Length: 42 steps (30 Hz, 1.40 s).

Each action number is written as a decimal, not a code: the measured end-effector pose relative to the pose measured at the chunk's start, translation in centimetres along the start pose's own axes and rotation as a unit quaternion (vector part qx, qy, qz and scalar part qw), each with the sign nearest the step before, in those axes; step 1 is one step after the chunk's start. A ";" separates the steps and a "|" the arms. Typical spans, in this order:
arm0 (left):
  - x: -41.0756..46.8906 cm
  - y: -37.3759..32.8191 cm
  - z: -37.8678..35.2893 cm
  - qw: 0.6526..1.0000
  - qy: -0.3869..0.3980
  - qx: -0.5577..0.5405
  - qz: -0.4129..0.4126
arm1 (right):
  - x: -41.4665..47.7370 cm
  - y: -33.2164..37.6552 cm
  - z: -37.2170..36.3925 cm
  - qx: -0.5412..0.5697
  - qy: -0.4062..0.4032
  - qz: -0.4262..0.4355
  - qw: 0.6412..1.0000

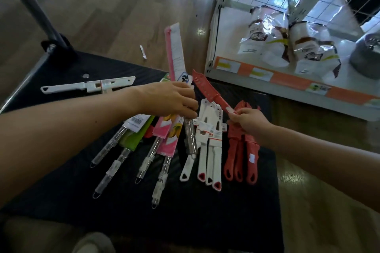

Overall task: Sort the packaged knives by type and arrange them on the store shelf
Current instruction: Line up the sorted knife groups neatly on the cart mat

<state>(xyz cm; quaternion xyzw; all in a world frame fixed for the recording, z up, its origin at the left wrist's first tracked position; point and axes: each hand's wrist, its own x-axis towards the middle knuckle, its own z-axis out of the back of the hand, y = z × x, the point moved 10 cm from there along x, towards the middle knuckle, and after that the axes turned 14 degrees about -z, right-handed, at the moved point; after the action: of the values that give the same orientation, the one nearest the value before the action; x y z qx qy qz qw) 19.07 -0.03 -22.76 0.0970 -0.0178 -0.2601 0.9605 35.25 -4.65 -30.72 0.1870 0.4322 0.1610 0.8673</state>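
**Both hands up over the cart, one knife in each**

Head view. I see my left hand (172, 98) with its fingers curled round a long pink-and-white pack (174, 51), which stands up and away from me out of the fist. A steel-grey handle (190, 135) comes out below the fist, roughly in line with the pack. The print on the pack is too blurred for me to read.

My right hand (246, 121) pinches a red knife (209, 92) by the end of its handle, between thumb and fingertips. Its perforated red sheath points up and left, towards the left hand.

Both hands are above the black cart deck (205, 222), where the rest lies in rows with the handles towards me:
- Three red knives (240, 150) are on the right, and one carries a small white sticker.
- The white knives (207, 144) lie just left of them, on white cards with red-edged tags.
- The clear-handled knives (144, 146) fan out further left in pink and green sleeves. One sleeve bears a barcode sticker (136, 121), but I cannot make out its digits.
- A lone white knife (88, 86) lies crosswise at the far left of the deck.

The shelf (209, 63) stands at upper right, well apart from the knives. Along its front edge runs an orange strip (287, 82) with price tags that I cannot read. On the shelf are shiny white bags (265, 41) with brown logos I cannot read. A white scrap (144, 52) lies on the wooden floor (123, 6).
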 end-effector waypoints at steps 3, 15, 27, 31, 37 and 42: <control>0.5 -1.4 -0.7 0.998 0.020 0.004 -0.053 | -0.7 -1.8 -1.2 0.080 0.044 -0.043 0.995; -1.8 -5.1 -4.0 0.985 0.085 -0.016 -0.148 | -2.6 -6.7 0.2 0.132 0.043 -0.115 0.984; -1.2 -5.6 -4.5 0.984 0.098 -0.021 -0.146 | -5.6 -8.7 -3.6 0.066 0.109 -0.143 0.981; -1.1 -5.5 -4.5 0.985 0.096 -0.014 -0.141 | -5.4 -7.8 -4.3 -0.013 0.112 -0.132 0.985; -1.0 -5.4 -4.7 0.983 0.105 -0.002 -0.151 | -5.3 -7.5 -4.0 -0.092 0.108 -0.137 0.980; -0.7 -5.2 -4.6 0.982 0.123 -0.018 -0.141 | -4.8 -7.9 -3.6 -0.135 0.102 -0.148 0.974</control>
<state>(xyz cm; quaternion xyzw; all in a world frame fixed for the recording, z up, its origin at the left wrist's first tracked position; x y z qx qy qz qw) 16.32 -3.26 -28.27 0.1125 0.1191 -0.3796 0.9105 30.46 -13.02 -33.04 -0.0151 0.5154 0.1054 0.8503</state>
